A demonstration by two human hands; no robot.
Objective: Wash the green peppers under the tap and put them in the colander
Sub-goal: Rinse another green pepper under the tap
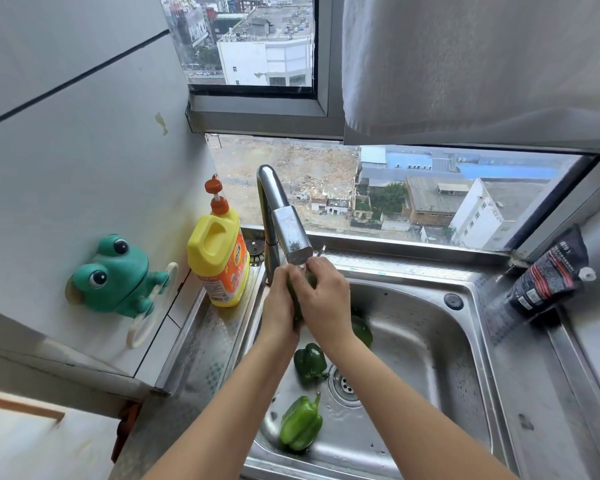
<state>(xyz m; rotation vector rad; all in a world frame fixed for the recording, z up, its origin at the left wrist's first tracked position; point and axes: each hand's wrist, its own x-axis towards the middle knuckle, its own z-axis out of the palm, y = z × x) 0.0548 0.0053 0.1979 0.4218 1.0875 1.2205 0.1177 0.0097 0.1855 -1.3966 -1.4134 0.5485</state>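
Observation:
Both hands hold one green pepper point(296, 299) right under the tap spout point(293, 237). My left hand point(278, 306) grips it from the left and my right hand point(323, 296) wraps over it from the right, so most of it is hidden. Three more green peppers lie in the steel sink point(430, 341): a dark one point(309, 363) beside the drain, a lighter one point(300, 424) near the front, and one point(362, 330) partly hidden behind my right wrist. No colander is in view.
A yellow detergent bottle point(219, 258) with an orange pump stands on the sink's left ledge. A green frog holder point(115, 275) hangs on the left wall. A black pouch point(548, 275) leans at the right corner. The drain point(345, 384) sits mid-basin, with a window behind.

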